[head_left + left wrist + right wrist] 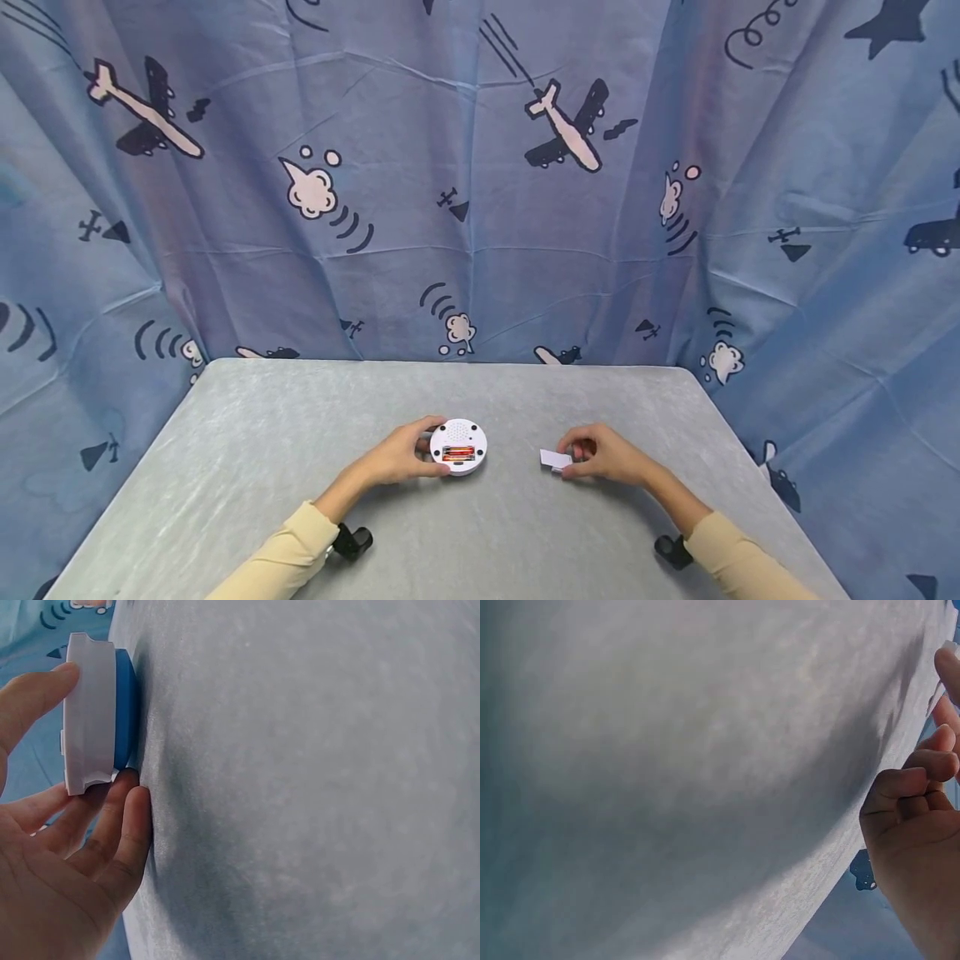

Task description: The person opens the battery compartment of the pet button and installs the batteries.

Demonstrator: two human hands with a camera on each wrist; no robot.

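A round white device [459, 432] with a blue face on its other side lies blue side down, its back turned up. In its uncovered battery compartment sit batteries [458, 453] with red and orange wrappers. My left hand [405, 454] grips the device by its rim, thumb on the near side, as the left wrist view also shows on the white casing [91, 712]. To the right, my right hand [603, 454] pinches a small white cover [555, 459] between thumb and fingers, apart from the device. In the right wrist view the cover is mostly out of frame.
The things are over a table with a pale grey cloth [300, 400]. A blue curtain [390, 208] printed with planes and clouds hangs behind it and at both sides. Each wrist carries a black camera, one by the left sleeve [351, 542].
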